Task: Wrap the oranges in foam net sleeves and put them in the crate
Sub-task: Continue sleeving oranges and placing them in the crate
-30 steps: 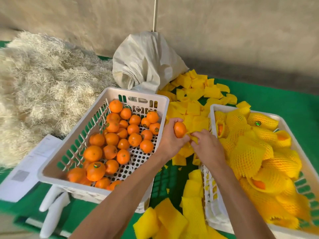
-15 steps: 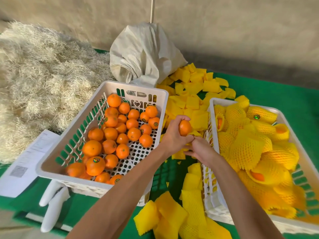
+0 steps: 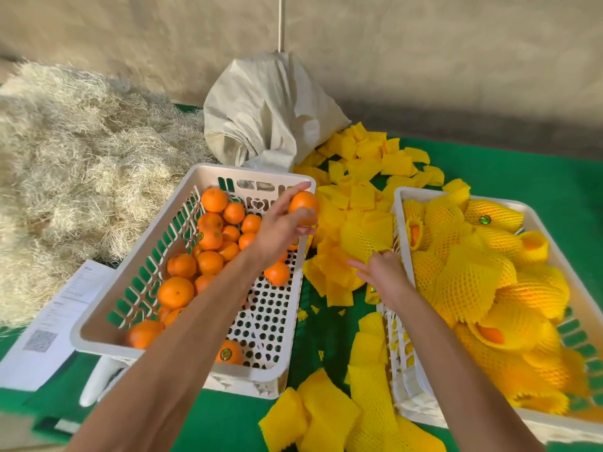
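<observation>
My left hand grips a bare orange above the far right corner of the left white crate, which holds several loose oranges. My right hand reaches with spread fingers to a yellow foam net sleeve in the heap between the crates; its fingertips touch the sleeve's lower edge. The right white crate is full of oranges wrapped in yellow sleeves.
Loose yellow sleeves lie scattered on the green table behind and between the crates, more at the front. A white sack stands at the back. Pale wood wool is piled at left, a paper sheet beside it.
My left hand has lifted the orange up and away from my right hand. The right hand has let go near the orange and reached out to a sleeve in the heap.
</observation>
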Motion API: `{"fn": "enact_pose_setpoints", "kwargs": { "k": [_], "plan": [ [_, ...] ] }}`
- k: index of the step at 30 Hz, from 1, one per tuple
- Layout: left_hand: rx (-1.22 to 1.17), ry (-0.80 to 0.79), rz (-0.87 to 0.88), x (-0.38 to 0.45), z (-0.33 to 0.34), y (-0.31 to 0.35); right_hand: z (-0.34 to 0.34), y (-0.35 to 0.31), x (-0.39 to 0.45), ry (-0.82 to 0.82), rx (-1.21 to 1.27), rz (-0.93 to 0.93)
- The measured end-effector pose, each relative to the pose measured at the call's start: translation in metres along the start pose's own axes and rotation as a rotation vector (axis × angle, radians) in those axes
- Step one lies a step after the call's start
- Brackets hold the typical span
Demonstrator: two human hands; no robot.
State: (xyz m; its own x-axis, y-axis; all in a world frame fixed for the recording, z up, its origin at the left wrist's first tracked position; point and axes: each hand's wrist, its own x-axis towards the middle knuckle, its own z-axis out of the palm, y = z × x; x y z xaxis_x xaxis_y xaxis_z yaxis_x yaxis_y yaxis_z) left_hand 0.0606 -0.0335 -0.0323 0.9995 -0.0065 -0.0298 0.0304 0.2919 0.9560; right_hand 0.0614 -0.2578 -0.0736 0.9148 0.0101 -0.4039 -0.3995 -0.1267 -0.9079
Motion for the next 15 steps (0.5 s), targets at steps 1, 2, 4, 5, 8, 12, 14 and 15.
{"fn": "enact_pose_setpoints", "kwargs": {
  "k": [1,2,4,5,8,12,14,15],
  "plan": [
    [0.092,0.059,0.023,0.002,-0.014,0.006,0.0,0.001,0.0,-0.021,0.015,0.002],
    [0.189,0.125,0.031,0.003,-0.027,0.008,0.0,0.002,0.001,-0.033,0.017,-0.008],
    [0.353,0.223,-0.007,0.004,-0.051,0.005,0.001,0.005,0.004,-0.046,-0.041,-0.041],
    [0.417,0.245,-0.053,0.004,-0.062,0.001,0.001,0.007,0.005,-0.057,-0.082,-0.049],
    [0.646,0.248,-0.207,0.003,-0.086,-0.017,0.002,0.01,0.005,-0.096,-0.165,-0.072],
    [1.066,0.137,-0.255,-0.001,-0.096,-0.046,0.001,0.012,0.01,-0.114,-0.222,-0.061],
    [1.139,0.008,-0.273,-0.007,-0.093,-0.061,0.001,0.013,0.012,-0.14,-0.267,-0.034],
    [1.186,-0.056,-0.262,-0.009,-0.091,-0.068,0.002,0.013,0.012,-0.156,-0.278,-0.019]
  ]
}}
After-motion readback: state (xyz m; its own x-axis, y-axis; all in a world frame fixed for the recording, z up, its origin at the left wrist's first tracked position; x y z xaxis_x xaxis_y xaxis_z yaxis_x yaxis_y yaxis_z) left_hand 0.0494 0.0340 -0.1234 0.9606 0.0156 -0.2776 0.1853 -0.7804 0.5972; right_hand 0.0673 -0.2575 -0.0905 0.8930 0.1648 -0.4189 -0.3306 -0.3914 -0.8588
